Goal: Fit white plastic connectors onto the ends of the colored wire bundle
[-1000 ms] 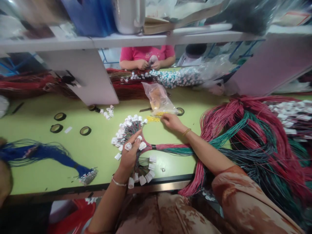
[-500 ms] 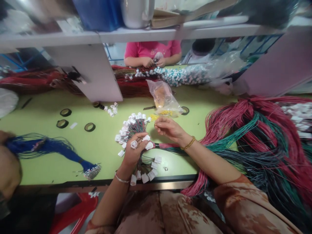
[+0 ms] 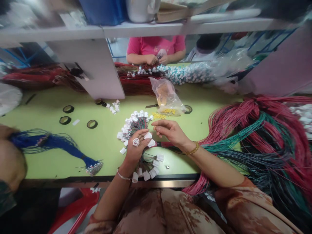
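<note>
My left hand (image 3: 135, 148) is closed around a bundle of thin wires tipped with white plastic connectors (image 3: 134, 124), holding one connector up between its fingertips. My right hand (image 3: 170, 131) hovers just to the right of it, fingers pinched together on something too small to make out. A little heap of yellow parts (image 3: 159, 115) lies on the green table beyond my hands, beside a clear plastic bag (image 3: 166, 97). The bundle's red, green and dark wires (image 3: 246, 133) trail off to the right in a large pile.
Three black tape rolls (image 3: 92, 123) and loose white connectors (image 3: 114, 107) lie on the green table (image 3: 102, 143). A blue wire bundle (image 3: 53, 144) lies at left near another person's arm. A person in pink (image 3: 156, 52) works across the table. A shelf (image 3: 136, 31) hangs overhead.
My right hand drew back from the yellow parts by the bag toward the connector in my left hand. The left hand shifted slightly up with the bundle.
</note>
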Demonstrator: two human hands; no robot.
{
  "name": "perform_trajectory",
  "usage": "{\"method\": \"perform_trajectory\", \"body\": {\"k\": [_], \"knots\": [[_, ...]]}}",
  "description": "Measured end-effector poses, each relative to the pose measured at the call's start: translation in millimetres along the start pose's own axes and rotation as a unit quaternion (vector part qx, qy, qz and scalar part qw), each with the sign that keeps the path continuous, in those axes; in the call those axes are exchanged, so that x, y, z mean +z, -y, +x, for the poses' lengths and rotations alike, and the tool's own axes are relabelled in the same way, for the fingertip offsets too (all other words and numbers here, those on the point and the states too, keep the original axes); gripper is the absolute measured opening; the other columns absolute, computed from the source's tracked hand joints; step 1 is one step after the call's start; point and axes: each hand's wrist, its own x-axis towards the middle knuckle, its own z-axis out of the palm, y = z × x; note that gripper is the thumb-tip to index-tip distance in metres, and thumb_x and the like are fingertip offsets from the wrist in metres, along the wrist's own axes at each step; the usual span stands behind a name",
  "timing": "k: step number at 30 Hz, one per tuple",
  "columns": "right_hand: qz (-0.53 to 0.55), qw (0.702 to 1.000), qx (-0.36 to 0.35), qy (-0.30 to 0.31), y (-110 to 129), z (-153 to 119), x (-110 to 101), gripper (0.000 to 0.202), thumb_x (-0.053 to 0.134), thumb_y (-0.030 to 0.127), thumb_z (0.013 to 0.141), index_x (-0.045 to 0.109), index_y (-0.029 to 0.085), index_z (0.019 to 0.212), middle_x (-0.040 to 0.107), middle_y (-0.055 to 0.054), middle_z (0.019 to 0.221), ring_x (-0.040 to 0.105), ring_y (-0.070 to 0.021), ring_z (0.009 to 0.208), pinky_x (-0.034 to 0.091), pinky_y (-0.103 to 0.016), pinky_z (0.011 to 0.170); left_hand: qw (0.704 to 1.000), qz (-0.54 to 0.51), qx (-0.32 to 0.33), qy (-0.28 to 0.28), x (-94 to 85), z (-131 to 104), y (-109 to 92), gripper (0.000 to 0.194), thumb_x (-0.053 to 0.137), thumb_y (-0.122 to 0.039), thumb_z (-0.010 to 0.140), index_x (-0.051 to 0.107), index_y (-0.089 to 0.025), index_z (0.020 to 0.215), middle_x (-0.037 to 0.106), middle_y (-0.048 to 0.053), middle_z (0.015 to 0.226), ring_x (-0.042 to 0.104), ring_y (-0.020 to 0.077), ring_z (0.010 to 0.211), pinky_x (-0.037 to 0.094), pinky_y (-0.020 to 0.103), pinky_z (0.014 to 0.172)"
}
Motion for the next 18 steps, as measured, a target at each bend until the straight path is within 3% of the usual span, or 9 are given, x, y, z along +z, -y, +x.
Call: {"method": "perform_trajectory", "body": {"k": [4,9,13,18], "knots": [[-0.139,0.986,-0.086,0.018,5.5,-12.7,9.2,0.016,0.066,0.033,0.09,0.068,0.019,0.096,0.067,-0.001,0.079,0.058,-0.0107,0.063,0.052,-0.027,0.06,0.999,-0.04,-0.013,0.004,-1.7,1.8,3.2,0.037,0.084,-0.029,0.068,0.067,-0.02,0.101,0.075,0.004,0.094,0.07,0.0165,0.084,0.057,0.029,0.077],[-0.307,0.915,-0.262,0.013,7.3,-18.0,18.1,0.014,0.056,0.021,0.095,0.07,0.022,0.095,0.066,-0.005,0.092,0.062,-0.0165,0.089,0.053,-0.034,0.08,0.998,-0.054,-0.037,0.006,-4.5,2.2,4.6,0.038,0.085,-0.031,0.065,0.069,-0.019,0.097,0.073,0.002,0.081,0.069,0.0166,0.073,0.056,0.031,0.072],[-0.37,0.885,-0.284,0.019,6.4,-19.9,20.5,0.019,0.051,0.017,0.097,0.068,0.022,0.102,0.065,-0.004,0.088,0.062,-0.0156,0.083,0.053,-0.031,0.074,0.998,-0.053,-0.037,0.002,-6.2,2.5,5.6,0.037,0.086,-0.033,0.064,0.07,-0.019,0.096,0.072,0.001,0.077,0.068,0.0163,0.072,0.056,0.031,0.072],[-0.404,0.867,-0.29,0.008,7.3,-21.0,21.5,0.012,0.051,0.016,0.095,0.063,0.019,0.099,0.068,-0.004,0.086,0.061,-0.014,0.076,0.051,-0.028,0.071,0.999,-0.039,-0.034,0.0,-7.3,3.4,7.8,0.037,0.086,-0.032,0.065,0.072,-0.02,0.096,0.068,-0.001,0.069,0.068,0.0166,0.071,0.056,0.031,0.072]]}}
